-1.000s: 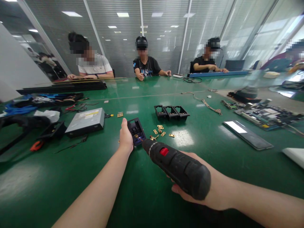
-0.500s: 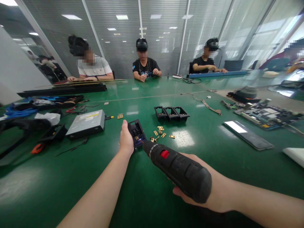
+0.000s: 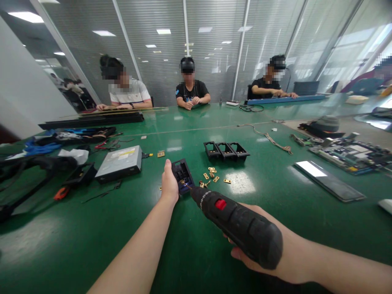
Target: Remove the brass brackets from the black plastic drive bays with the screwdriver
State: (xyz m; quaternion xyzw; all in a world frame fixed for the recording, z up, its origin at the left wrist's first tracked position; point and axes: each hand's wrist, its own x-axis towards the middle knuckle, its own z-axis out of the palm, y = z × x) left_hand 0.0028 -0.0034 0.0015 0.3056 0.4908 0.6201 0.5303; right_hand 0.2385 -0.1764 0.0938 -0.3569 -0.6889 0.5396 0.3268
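My left hand (image 3: pixel 170 181) is closed around the left side of a black plastic housing (image 3: pixel 183 173), tilted up off the table. Small brass-coloured parts show in its lower half. My right hand (image 3: pixel 257 241) grips a black cordless screwdriver (image 3: pixel 237 222) with a red switch on top. Its thin bit points left into the lower part of the housing; whether it sits in a screw head is too small to see. Just beyond the tool's nose lie several small brass plates (image 3: pixel 216 179) in a loose scatter. Three similar black frames (image 3: pixel 226 151) stand joined in a row behind them.
A silver optical drive (image 3: pixel 121 162) and black straps (image 3: pixel 27 175) lie to the left. On the right are a dark flat panel (image 3: pixel 327 179), a circuit board (image 3: pixel 357 153) and a tied cord (image 3: pixel 280 143). Three co-workers sit across the green table (image 3: pixel 196 128).
The whole view has shifted, so everything appears slightly lower and further right. Both hands keep their hold, and the screwdriver's bit stays at the housing.
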